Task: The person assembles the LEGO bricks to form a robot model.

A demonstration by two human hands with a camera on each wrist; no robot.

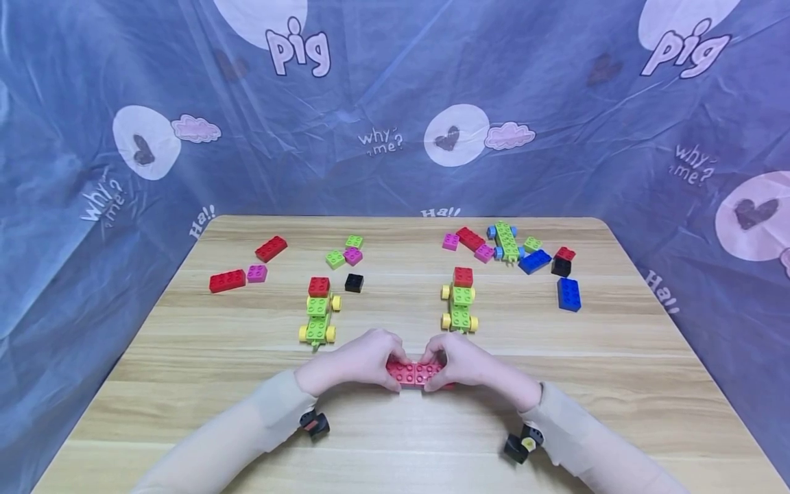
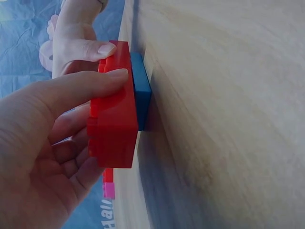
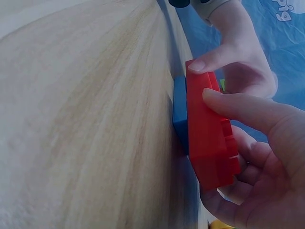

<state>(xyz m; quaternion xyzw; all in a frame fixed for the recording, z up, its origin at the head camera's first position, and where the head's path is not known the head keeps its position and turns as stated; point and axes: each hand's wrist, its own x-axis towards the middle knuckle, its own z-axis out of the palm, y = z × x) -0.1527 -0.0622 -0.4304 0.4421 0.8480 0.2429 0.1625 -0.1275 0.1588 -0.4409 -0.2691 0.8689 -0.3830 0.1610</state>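
Two red toy bricks sit end to end at the table's front middle, a seam between them in the head view. My left hand [image 1: 369,358] grips the left red brick [image 1: 404,373], thumb on its near side and fingers on the far side. The right red brick [image 3: 209,143] is held the same way by my right hand [image 1: 467,359]. Beneath the red pair lies a blue brick [image 2: 142,93], low at the tabletop and partly covered by them. Studs on the red bricks face up, partly hidden by the fingers.
Beyond the hands stand two green wheeled cars, left car [image 1: 317,322] and right car [image 1: 460,312], each with a red block on it. Another green car base [image 1: 506,240] with blue wheels lies back right, among several loose bricks. More bricks, including a red brick [image 1: 227,280], lie back left.
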